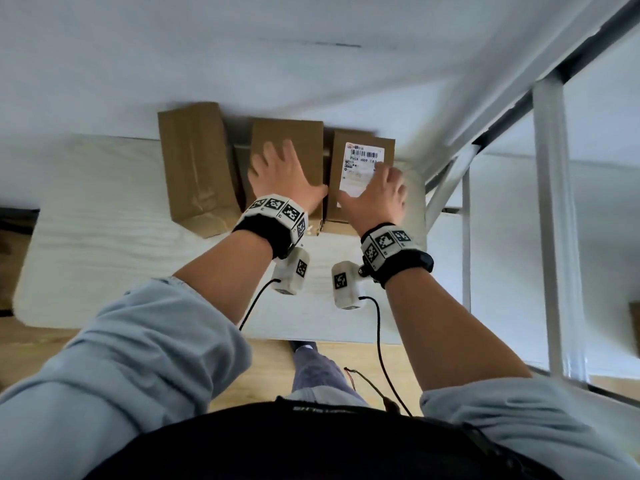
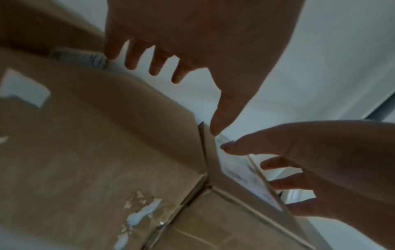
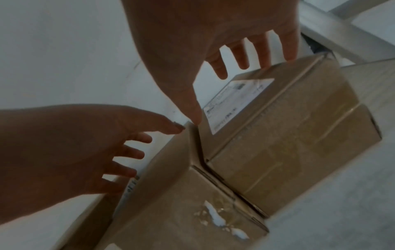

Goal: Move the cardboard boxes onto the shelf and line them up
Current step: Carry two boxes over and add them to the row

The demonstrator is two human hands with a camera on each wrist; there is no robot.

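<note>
Three cardboard boxes on the shelf (image 1: 104, 237), long axes toward the wall: left box (image 1: 194, 164), middle box (image 1: 294, 133), labelled box (image 1: 360, 147). Left hand (image 1: 287, 178) and right hand (image 1: 377, 195) hover above them, fingers spread.

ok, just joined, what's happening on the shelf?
A person is lining up three brown cardboard boxes at the back of the pale wooden shelf. The left hand rests open on the middle box; the right hand rests open on the white-labelled box. The left box stands untouched.
</note>
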